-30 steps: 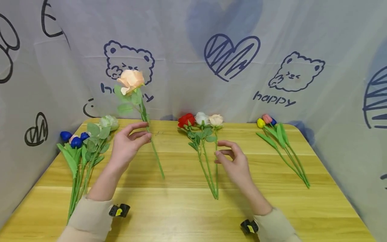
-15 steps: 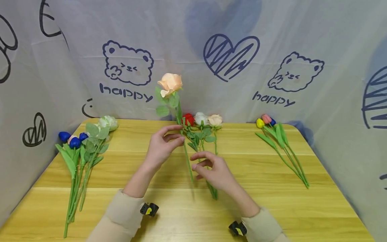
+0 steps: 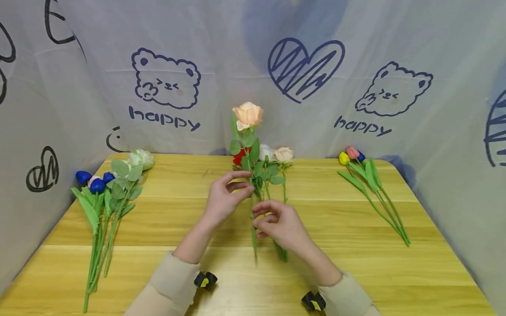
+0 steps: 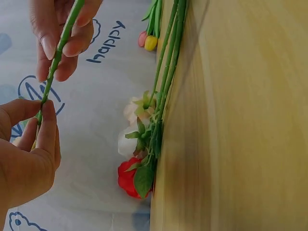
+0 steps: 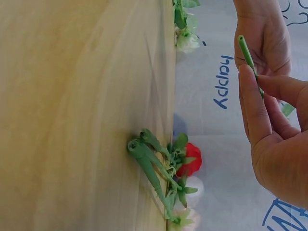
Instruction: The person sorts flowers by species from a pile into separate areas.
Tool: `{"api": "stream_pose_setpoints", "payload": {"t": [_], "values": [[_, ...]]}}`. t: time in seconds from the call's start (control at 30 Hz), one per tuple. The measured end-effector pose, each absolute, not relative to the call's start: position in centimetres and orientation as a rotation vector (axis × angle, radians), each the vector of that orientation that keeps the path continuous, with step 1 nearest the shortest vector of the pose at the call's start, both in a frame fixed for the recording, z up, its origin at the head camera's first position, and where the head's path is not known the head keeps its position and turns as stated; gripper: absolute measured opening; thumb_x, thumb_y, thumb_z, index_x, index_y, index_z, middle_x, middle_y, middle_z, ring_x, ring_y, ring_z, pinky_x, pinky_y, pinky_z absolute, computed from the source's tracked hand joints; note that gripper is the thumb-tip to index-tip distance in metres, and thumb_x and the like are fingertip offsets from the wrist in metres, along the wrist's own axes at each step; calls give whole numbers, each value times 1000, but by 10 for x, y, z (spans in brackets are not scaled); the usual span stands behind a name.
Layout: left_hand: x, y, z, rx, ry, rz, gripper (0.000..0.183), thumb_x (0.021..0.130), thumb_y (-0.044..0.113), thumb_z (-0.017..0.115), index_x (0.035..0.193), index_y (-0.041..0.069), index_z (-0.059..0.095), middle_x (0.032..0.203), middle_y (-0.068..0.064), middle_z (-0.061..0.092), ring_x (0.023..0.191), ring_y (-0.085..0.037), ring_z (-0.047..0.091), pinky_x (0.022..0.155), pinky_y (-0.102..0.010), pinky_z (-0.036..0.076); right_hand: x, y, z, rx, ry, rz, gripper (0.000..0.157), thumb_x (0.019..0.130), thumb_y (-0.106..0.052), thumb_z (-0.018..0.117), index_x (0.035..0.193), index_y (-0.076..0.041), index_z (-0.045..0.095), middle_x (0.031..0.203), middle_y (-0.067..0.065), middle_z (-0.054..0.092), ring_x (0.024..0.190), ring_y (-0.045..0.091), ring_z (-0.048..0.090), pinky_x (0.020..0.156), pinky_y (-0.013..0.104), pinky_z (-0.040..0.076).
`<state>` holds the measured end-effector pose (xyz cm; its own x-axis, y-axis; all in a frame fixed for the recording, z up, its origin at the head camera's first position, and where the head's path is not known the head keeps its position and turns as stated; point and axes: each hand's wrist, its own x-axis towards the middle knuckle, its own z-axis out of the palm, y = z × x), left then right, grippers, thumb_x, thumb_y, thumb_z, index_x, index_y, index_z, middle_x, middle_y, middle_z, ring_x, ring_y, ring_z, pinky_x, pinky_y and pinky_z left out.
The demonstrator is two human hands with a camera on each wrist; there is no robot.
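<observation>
A peach rose [image 3: 248, 116] stands upright above the table, in front of the other roses in the head view. My left hand [image 3: 229, 197] pinches its green stem below the leaves. Lower down, the thumb and fingers of my right hand [image 3: 278, 224] pinch the same stem, whose cut end [image 5: 241, 39] shows in the right wrist view. Behind lie a red rose [image 4: 131, 178], a white rose [image 4: 128, 142] and a cream rose [image 3: 283, 155], their stems gathered toward the front. The peach bloom partly covers the red one.
On the table's left lie blue and pink tulips [image 3: 97, 185] beside a pale green-white flower [image 3: 141, 159]. Yellow, pink and blue tulips [image 3: 350, 153] lie at the right. A printed cloth [image 3: 233, 79] hangs behind the wooden table [image 3: 170, 228].
My left hand has carried the peach rose rightward to the middle roses. My right hand has moved left from the cream rose's stem and now pinches the peach rose's stem.
</observation>
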<state>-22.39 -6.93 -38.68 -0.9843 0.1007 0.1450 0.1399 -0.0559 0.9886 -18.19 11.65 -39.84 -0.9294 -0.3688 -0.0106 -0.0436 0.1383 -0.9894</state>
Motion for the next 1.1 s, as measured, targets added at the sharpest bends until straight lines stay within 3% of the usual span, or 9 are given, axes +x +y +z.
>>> {"api": "stream_pose_setpoints", "payload": {"t": [0.37, 0.6, 0.83, 1.1], "values": [[-222, -63, -385, -378, -2105, -2151, 35, 93, -6, 72, 128, -2, 68, 136, -13, 63, 116, -40, 65, 86, -29, 60, -178, 120, -393, -416, 2265, -1838, 29, 92, 9, 65, 120, 4, 69, 117, 24, 67, 85, 25, 73, 75, 54, 63], [-222, -69, -382, -479, -2131, -2055, 38, 91, -10, 72, 128, -5, 67, 131, -17, 62, 111, -39, 68, 84, -29, 61, -179, 128, -390, -404, 2362, -1804, 29, 93, 5, 71, 122, 1, 70, 116, 21, 69, 86, 27, 73, 73, 50, 64], [-222, -94, -376, -446, -2186, -1935, 38, 90, -10, 73, 127, -1, 70, 133, -16, 63, 109, -36, 69, 83, -25, 60, -184, 146, -394, -386, 2429, -1788, 28, 95, 4, 71, 123, 3, 69, 119, 23, 67, 92, 38, 72, 71, 46, 64], [-220, -144, -377, -374, -2287, -1792, 40, 92, -9, 72, 132, -1, 68, 134, -16, 61, 113, -34, 67, 86, -22, 59, -190, 165, -403, -314, 2464, -1717, 30, 94, 7, 70, 124, 6, 68, 114, 22, 68, 89, 33, 72, 71, 42, 64]]}}
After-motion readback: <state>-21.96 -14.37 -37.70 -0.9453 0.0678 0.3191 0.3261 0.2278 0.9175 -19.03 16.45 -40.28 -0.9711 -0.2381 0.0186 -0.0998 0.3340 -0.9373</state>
